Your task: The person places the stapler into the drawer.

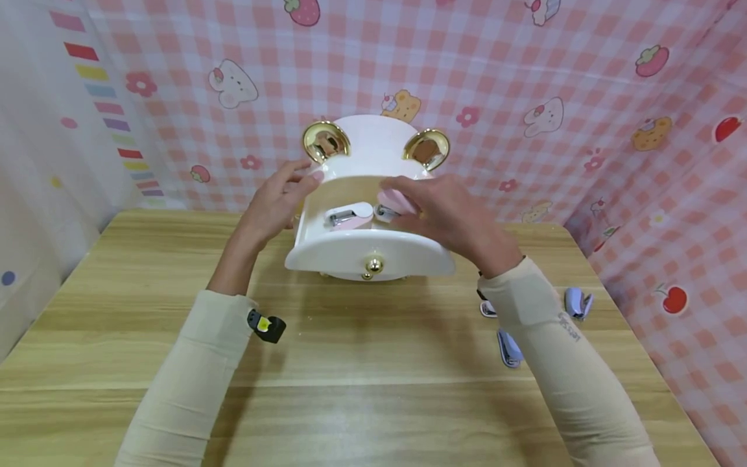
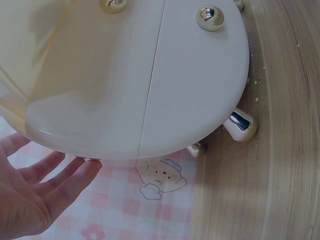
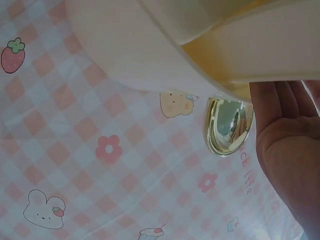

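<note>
The drawer (image 1: 300,228) is open above, while its front panel (image 1: 338,255) blocks the near side.

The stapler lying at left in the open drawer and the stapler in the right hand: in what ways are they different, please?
Colour: the lying stapler has a white upper part and pink lower part; the held stapler is pink above, white below.
Contact: the right hand grips the held stapler; no hand touches the lying stapler.
Shared: both are pink and white with metal showing.

Soft shadows, dimmer wrist views
</note>
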`<state>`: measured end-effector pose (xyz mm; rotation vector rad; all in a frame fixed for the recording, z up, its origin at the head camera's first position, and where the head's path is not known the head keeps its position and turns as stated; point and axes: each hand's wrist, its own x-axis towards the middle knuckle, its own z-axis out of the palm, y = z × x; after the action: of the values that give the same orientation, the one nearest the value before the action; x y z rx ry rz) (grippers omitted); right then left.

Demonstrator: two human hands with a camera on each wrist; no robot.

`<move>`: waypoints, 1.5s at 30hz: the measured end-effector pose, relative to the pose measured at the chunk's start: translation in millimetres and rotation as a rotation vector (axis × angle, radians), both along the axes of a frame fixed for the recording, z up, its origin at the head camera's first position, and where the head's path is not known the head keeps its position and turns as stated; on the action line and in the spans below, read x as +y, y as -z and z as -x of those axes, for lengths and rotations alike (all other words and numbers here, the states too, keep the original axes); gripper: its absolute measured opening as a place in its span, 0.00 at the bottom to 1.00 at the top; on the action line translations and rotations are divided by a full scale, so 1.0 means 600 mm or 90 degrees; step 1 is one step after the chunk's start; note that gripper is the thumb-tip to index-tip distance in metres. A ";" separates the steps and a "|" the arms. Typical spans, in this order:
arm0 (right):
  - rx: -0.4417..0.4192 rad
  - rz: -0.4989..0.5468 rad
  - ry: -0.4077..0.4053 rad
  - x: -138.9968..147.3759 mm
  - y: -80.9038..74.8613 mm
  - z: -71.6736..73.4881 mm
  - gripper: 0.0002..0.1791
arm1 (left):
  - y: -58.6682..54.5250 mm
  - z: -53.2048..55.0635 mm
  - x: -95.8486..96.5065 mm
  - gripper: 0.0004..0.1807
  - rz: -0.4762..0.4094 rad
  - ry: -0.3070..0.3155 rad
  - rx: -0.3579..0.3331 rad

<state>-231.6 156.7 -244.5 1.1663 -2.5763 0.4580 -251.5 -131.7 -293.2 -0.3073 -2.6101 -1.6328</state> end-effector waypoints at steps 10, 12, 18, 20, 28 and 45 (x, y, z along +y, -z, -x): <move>-0.087 -0.015 0.047 -0.001 0.006 0.005 0.27 | -0.003 0.000 0.001 0.42 -0.006 0.006 0.004; -0.072 -0.014 0.039 -0.001 0.006 0.006 0.28 | -0.003 -0.001 0.001 0.42 -0.007 0.005 0.002; -0.063 -0.007 0.022 0.001 0.006 0.001 0.27 | -0.001 -0.003 0.002 0.42 -0.010 0.010 -0.009; -0.062 -0.002 0.015 0.003 0.006 -0.002 0.26 | 0.000 -0.003 0.003 0.42 -0.012 0.013 -0.011; -0.043 0.007 -0.002 0.015 -0.009 -0.010 0.26 | -0.003 0.001 0.002 0.42 -0.004 0.012 -0.007; 0.051 0.095 0.001 0.059 -0.037 -0.041 0.23 | -0.005 0.005 -0.005 0.42 -0.006 0.007 -0.006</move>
<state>-207.2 191.9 -222.2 1.1074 -2.4296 0.5799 -254.2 -134.6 -289.9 -0.3148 -2.6104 -1.6539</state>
